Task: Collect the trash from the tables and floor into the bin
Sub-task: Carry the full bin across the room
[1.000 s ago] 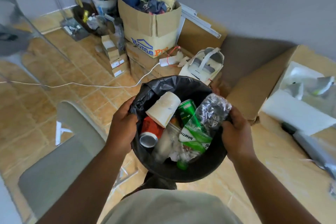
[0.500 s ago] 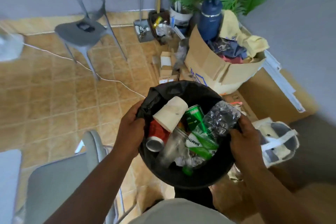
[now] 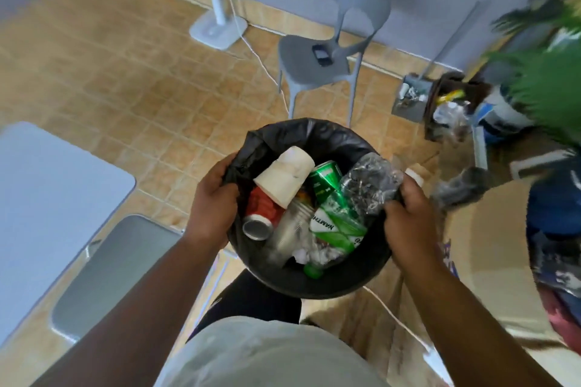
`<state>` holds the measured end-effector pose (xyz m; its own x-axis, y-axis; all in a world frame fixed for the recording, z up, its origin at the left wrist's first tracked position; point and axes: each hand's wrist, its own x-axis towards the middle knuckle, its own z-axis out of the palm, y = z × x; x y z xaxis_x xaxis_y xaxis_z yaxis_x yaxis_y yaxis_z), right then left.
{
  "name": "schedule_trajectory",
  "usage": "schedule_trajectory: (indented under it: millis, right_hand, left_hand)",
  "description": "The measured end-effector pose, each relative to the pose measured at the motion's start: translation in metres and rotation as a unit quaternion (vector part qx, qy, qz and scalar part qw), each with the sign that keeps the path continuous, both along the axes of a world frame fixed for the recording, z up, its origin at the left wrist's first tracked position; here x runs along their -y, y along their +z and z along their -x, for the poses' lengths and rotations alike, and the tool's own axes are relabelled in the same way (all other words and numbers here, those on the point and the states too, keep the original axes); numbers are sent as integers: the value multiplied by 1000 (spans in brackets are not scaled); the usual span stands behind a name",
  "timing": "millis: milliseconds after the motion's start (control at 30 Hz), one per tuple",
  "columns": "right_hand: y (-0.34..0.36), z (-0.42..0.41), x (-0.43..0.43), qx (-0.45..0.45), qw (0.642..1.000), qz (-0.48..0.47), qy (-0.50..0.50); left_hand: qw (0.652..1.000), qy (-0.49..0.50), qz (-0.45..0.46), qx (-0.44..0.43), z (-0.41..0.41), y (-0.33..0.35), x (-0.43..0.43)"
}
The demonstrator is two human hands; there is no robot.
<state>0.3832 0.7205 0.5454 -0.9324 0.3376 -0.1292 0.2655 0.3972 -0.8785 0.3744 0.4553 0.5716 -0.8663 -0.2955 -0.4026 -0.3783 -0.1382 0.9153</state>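
I hold a round bin (image 3: 317, 284) lined with a black bag in front of my body, above the tiled floor. My left hand (image 3: 212, 207) grips its left rim and my right hand (image 3: 408, 223) grips its right rim. Inside lie a white paper cup (image 3: 284, 174), a red can (image 3: 261, 214), a green can (image 3: 325, 177), a green-labelled plastic bottle (image 3: 336, 225), a crushed clear bottle (image 3: 367, 185) and crumpled paper (image 3: 314, 256).
A grey chair (image 3: 317, 63) with a dark phone on its seat stands ahead by the wall. A white table (image 3: 47, 198) and a grey chair seat (image 3: 110, 270) are at my left. A cardboard box (image 3: 490, 248), a plant (image 3: 547, 85) and clutter fill the right. A white cable (image 3: 261, 63) crosses the floor.
My view has swung left: the cardboard box and plant slid to the right edge, the grey chair came to the centre. Both hands keep the bin in the same grip.
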Motion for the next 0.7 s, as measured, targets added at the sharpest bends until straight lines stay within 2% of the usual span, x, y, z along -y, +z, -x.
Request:
schedule_trajectory:
  millis: [200, 467, 700]
  right_hand:
    - [-16, 155, 51, 7, 994, 10, 106]
    - [-11, 340, 143, 45, 978, 23, 204]
    - [-2, 471, 241, 42, 948, 12, 314]
  left_hand:
    - [995, 95, -34, 3, 102, -26, 52]
    - [983, 180, 1, 39, 234, -24, 131]
    - [955, 293, 8, 39, 308, -20, 193]
